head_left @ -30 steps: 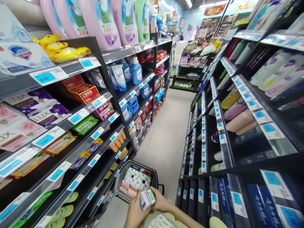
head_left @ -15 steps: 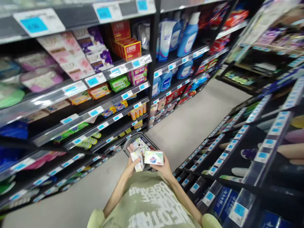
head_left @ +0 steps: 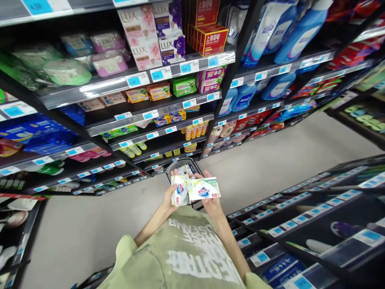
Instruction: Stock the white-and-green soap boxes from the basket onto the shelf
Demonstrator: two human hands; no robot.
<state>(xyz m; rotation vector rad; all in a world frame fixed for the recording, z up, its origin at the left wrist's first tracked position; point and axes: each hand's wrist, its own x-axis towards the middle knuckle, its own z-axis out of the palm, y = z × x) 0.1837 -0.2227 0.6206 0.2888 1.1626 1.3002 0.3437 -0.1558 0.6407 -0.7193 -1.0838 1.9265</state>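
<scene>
Two white-and-green soap boxes with a blue-and-red logo are held side by side in front of my shirt. My left hand (head_left: 169, 198) is closed on the left soap box (head_left: 180, 190), its thumb across the front. My right hand (head_left: 212, 204) grips the right soap box (head_left: 205, 189) from below and behind. The boxes' inner edges meet or overlap; which, I cannot tell. Just beyond them is a dark grey shopping basket (head_left: 171, 166) with several packages in it, partly hidden by the boxes and my hands.
Ahead stands a shelf (head_left: 99, 82) with LUX soap boxes (head_left: 146, 54), red boxes (head_left: 213, 40) and green soap packs (head_left: 184, 86). Blue bottles (head_left: 297, 36) fill the section to its right. Another shelf (head_left: 300, 224) runs close along my right side. The grey aisle floor (head_left: 270, 148) lies between.
The view has swung left. Both boxes now face me squarely, side by side; the left one was tilted before. My hands keep hold of them.
</scene>
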